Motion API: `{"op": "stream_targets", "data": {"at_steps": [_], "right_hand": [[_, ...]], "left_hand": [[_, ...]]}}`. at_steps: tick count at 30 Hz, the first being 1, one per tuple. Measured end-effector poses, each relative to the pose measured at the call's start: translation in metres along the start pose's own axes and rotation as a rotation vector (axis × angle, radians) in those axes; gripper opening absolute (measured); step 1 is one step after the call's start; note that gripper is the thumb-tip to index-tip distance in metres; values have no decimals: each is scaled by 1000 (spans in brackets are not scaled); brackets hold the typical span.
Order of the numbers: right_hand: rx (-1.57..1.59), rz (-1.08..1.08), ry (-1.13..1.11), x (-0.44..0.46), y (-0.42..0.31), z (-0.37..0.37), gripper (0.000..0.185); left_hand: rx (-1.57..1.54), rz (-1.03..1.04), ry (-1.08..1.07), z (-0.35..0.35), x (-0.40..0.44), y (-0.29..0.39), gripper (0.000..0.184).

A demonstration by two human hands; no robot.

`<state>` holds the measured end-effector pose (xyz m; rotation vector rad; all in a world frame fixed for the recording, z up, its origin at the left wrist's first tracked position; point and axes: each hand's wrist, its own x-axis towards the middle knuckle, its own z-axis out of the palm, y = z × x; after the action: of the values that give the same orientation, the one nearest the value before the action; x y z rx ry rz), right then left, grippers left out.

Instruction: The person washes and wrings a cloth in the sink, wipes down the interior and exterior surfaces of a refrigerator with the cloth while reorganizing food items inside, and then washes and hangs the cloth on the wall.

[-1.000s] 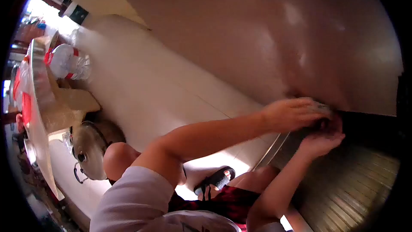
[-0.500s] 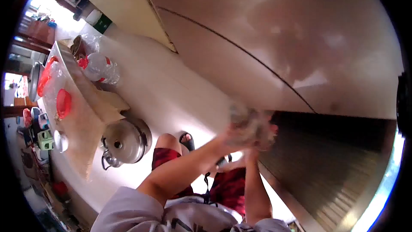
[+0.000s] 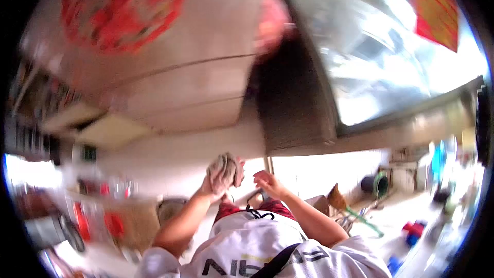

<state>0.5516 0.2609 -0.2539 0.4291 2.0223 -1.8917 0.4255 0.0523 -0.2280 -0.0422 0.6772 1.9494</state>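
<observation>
My left hand (image 3: 211,188) is closed around a crumpled greyish cloth (image 3: 222,171), raised in front of my body. To its right, my right hand (image 3: 271,183) is apart from the cloth, with nothing visible in it and its fingers loosely bent and spread. Beyond the hands rises a large pale panel (image 3: 200,87) carrying a round red decoration (image 3: 126,7). A dark upright surface (image 3: 290,92) stands beside that panel. Motion blur hides fine detail on these surfaces.
At the right is a shiny glass-like pane (image 3: 370,67) with a red and gold sticker (image 3: 436,14). A dark green bucket (image 3: 378,184) lies on the floor at right, near a green-handled tool (image 3: 363,220). A cardboard box (image 3: 131,221) stands at left.
My view has swung to the right and up. Both hands, earlier close together with the blurred cloth by the dark opening, are now apart and nearer my body; the left one holds the cloth.
</observation>
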Motion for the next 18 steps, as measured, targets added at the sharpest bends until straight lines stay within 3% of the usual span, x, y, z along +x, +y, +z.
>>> {"op": "stream_targets", "data": {"at_steps": [2, 4, 7, 8, 11, 12, 15, 17, 18], "right_hand": [[172, 53, -10, -32, -27, -22, 35], [339, 61, 52, -66, -9, -42, 42], [462, -37, 344, -121, 20, -88, 35], [458, -47, 432, -145, 30, -103, 25], [502, -169, 581, -222, 43, -171, 11], [609, -212, 644, -234, 60, -188, 7], [330, -228, 1029, -280, 96, -251, 4], [488, -338, 1176, -303, 67, -298, 8], [363, -298, 1264, -314, 52, -321, 8]], "left_hand": [[33, -141, -379, -33, 43, -54, 58], [241, -192, -104, 56, 40, -73, 60], [431, -254, -218, 158, 73, -119, 67], [313, -336, -251, 176, 84, -136, 53], [255, -498, -537, 224, 141, -208, 56], [337, -505, -299, 256, 145, -223, 43], [348, -643, -407, 265, 206, -277, 33], [374, -637, -436, 292, 251, -308, 35], [372, -629, -451, 317, 269, -316, 36]]}}
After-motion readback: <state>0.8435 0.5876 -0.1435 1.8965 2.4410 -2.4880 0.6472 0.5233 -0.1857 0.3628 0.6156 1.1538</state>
